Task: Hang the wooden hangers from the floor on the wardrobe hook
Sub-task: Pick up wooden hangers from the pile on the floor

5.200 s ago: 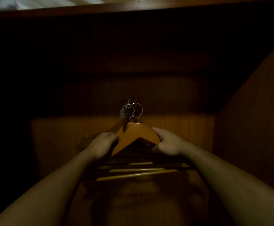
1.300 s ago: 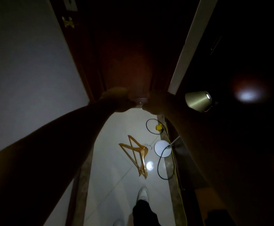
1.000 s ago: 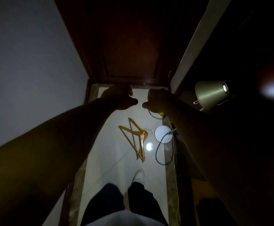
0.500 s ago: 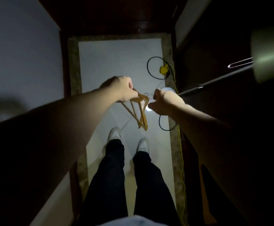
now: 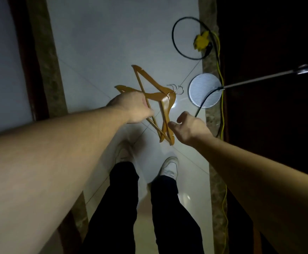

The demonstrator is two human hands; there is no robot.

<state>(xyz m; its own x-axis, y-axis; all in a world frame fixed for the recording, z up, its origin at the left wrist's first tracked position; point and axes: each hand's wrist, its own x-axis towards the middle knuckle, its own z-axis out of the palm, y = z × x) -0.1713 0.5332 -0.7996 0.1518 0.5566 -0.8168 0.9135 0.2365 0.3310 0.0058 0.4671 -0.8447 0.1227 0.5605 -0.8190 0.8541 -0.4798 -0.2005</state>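
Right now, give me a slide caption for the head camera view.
Both hands, left hand and right hand, reach down toward wooden hangers on the pale tiled floor.

This looked like a room in a home or a hotel, dimly lit, seen from above by a standing person. The floor (image 5: 98, 43) was of pale glossy tiles edged with a strip of mottled stone (image 5: 47, 66), and a dark wooden frame (image 5: 24, 57) met a plain white wall (image 5: 1, 61) on the left. A floor lamp's round white base (image 5: 204, 92) stood at the right edge with its black cord (image 5: 175, 43) looping across the tiles beside a yellow cable (image 5: 221, 77). Wooden clothes hangers (image 5: 160, 99) lay on the floor, household things.
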